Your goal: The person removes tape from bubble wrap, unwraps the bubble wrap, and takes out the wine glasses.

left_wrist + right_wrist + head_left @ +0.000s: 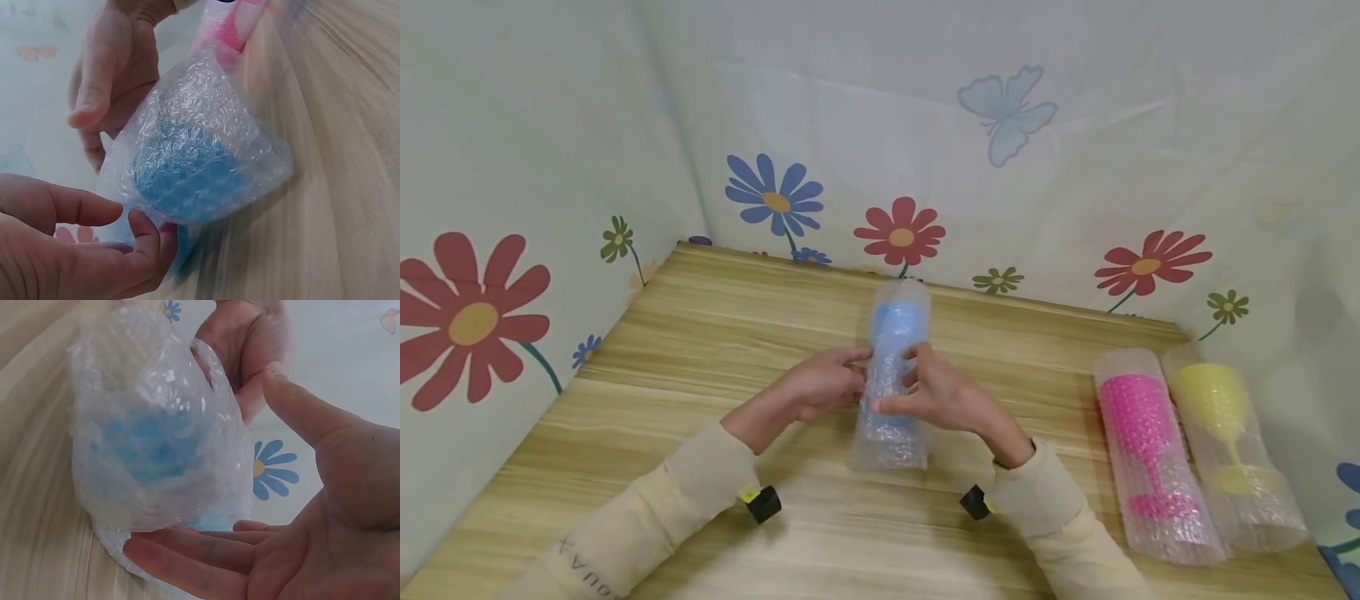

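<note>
A blue cup (898, 321) lies wrapped in clear bubble wrap (891, 454) at the middle of the table; the wrap blurs its outline. On its left side, my left hand (823, 383) pinches the wrap with curled fingers. In the left wrist view, the thumb and fingers of that left hand (87, 244) meet at the wrap's edge. From the right, my right hand (943, 392) reaches over the bundle with spread fingers. The right wrist view shows this right hand (300, 519) with its thumb apart and its fingers nearly straight along the wrap's lower side.
On the right of the wooden table (700, 350) lie a pink goblet (1138, 417) and a yellow goblet (1213, 400), side by side, each in bubble wrap. A white curtain (865, 108) printed with flowers and a butterfly closes off the back and sides.
</note>
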`<state>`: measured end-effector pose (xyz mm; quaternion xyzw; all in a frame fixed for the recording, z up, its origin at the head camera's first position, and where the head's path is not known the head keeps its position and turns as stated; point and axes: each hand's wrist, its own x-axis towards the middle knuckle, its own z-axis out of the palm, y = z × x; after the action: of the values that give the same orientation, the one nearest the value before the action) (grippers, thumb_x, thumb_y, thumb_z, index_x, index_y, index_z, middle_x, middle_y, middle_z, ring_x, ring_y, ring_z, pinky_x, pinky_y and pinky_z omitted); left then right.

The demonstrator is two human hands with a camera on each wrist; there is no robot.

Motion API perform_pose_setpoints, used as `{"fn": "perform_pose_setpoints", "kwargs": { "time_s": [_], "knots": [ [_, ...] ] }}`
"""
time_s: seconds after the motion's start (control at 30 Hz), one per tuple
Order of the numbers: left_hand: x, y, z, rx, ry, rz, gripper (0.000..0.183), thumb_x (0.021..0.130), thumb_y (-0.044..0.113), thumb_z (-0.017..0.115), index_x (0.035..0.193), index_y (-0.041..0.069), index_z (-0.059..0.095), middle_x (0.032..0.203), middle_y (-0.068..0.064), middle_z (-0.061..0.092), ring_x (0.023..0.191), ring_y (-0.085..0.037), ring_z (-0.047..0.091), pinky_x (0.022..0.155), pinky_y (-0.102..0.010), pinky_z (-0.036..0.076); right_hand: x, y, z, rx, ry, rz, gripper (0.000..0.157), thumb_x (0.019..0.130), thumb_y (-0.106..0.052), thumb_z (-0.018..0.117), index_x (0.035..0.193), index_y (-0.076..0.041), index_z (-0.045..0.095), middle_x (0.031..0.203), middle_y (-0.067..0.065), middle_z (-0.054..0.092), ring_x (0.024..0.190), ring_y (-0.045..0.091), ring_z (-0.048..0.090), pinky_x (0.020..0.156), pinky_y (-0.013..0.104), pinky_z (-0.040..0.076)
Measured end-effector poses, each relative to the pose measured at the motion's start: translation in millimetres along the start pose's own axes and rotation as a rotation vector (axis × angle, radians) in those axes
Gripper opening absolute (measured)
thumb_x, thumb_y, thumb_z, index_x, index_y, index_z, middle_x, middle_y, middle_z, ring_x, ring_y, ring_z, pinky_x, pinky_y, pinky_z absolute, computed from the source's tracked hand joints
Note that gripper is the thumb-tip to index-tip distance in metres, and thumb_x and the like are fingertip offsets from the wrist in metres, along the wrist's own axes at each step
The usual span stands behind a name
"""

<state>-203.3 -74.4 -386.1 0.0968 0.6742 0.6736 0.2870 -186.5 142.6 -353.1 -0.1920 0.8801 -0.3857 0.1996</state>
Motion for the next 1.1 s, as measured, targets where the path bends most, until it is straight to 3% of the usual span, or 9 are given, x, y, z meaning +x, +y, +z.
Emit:
{"fn": "perform_pose_setpoints", "kwargs": {
  "time_s": [0.17, 0.3, 0.43, 0.6, 0.77, 0.87, 0.97, 1.03, 1.1],
  "knots": [
    [-6.9, 7.8, -4.4, 0.066, 0.031, -0.036, 0.072, 0.097, -0.004, 0.055, 0.161, -0.004, 0.022, 0.156, -0.032, 0.037, 0.130, -0.033, 0.051, 0.107, -0.045, 0.046, -0.1, -1.0, 6.0, 0.109, -0.042, -0.015, 0.093, 0.090, -0.040, 0.082, 0.149, 0.002, 0.023, 0.138, 0.028, 0.054, 0.116, 0.031, 0.064, 0.095, 0.051, 0.054],
    [-9.7, 9.7, -3.9, 0.097, 0.046, -0.050, 0.071, 0.100, 0.002, 0.058, 0.162, 0.002, 0.024, 0.158, -0.030, 0.035, 0.132, -0.036, 0.051, 0.107, -0.051, 0.046, 1.2, 0.8, 10.0, 0.135, -0.058, -0.046, 0.097, 0.091, -0.039, 0.080, 0.151, 0.004, 0.018, 0.140, 0.027, 0.052, 0.120, 0.034, 0.062, 0.096, 0.051, 0.054],
    [-8.9, 6.5, 1.1, 0.176, 0.102, -0.031, 0.071, 0.099, 0.008, 0.065, 0.162, 0.006, 0.031, 0.153, -0.028, 0.043, 0.128, -0.035, 0.055, 0.099, -0.049, 0.052, 1.5, -0.5, 14.9, 0.075, -0.006, -0.004, 0.102, 0.088, -0.045, 0.081, 0.153, 0.004, 0.019, 0.141, 0.024, 0.051, 0.122, 0.033, 0.061, 0.096, 0.049, 0.054],
    [-4.1, 0.9, 11.2, 0.292, 0.203, 0.023, 0.072, 0.094, 0.011, 0.072, 0.158, 0.005, 0.040, 0.139, -0.024, 0.054, 0.116, -0.032, 0.060, 0.081, -0.037, 0.057, -0.4, -2.0, 17.2, -0.069, 0.040, 0.023, 0.104, 0.087, -0.049, 0.082, 0.152, 0.007, 0.024, 0.129, 0.021, 0.059, 0.104, 0.025, 0.065, 0.089, 0.043, 0.055],
    [0.3, -3.5, 20.1, 0.299, 0.240, 0.036, 0.077, 0.090, 0.013, 0.077, 0.156, 0.008, 0.037, 0.135, -0.024, 0.054, 0.112, -0.033, 0.061, 0.083, -0.040, 0.056, -6.1, 1.0, 10.6, -0.135, -0.025, -0.013, 0.092, 0.096, -0.038, 0.074, 0.153, 0.014, 0.023, 0.127, 0.023, 0.061, 0.101, 0.023, 0.065, 0.090, 0.042, 0.055],
    [1.2, -3.1, 22.9, 0.298, 0.241, 0.021, 0.081, 0.089, 0.012, 0.077, 0.156, 0.008, 0.032, 0.135, -0.026, 0.052, 0.110, -0.033, 0.059, 0.087, -0.043, 0.054, -8.8, 1.2, 6.3, -0.156, -0.086, 0.011, 0.088, 0.102, -0.038, 0.065, 0.156, 0.015, 0.018, 0.144, 0.030, 0.051, 0.121, 0.029, 0.060, 0.103, 0.047, 0.049],
    [0.9, 0.7, 26.0, 0.328, 0.243, 0.015, 0.082, 0.089, 0.010, 0.075, 0.158, 0.007, 0.031, 0.144, -0.027, 0.047, 0.120, -0.036, 0.055, 0.098, -0.051, 0.050, -9.6, -0.2, 4.6, -0.190, -0.119, 0.039, 0.080, 0.108, -0.038, 0.054, 0.158, 0.012, 0.017, 0.159, 0.030, 0.034, 0.142, 0.035, 0.043, 0.114, 0.052, 0.038],
    [0.1, 4.3, 28.1, 0.401, 0.260, 0.017, 0.082, 0.089, 0.011, 0.076, 0.158, 0.008, 0.033, 0.152, -0.027, 0.042, 0.131, -0.039, 0.049, 0.105, -0.056, 0.045, -8.8, -2.2, 5.7, -0.223, -0.094, 0.041, 0.067, 0.110, -0.034, 0.050, 0.155, 0.011, 0.031, 0.154, 0.030, 0.042, 0.140, 0.037, 0.046, 0.112, 0.052, 0.041],
    [-1.2, 8.3, 30.3, 0.492, 0.284, 0.026, 0.080, 0.089, 0.013, 0.075, 0.159, 0.009, 0.036, 0.156, -0.026, 0.039, 0.136, -0.041, 0.046, 0.107, -0.060, 0.042, -7.1, -3.9, 9.4, -0.243, -0.025, 0.030, 0.052, 0.109, -0.028, 0.052, 0.143, 0.011, 0.048, 0.136, 0.029, 0.057, 0.121, 0.035, 0.060, 0.098, 0.049, 0.051]
  ]
}}
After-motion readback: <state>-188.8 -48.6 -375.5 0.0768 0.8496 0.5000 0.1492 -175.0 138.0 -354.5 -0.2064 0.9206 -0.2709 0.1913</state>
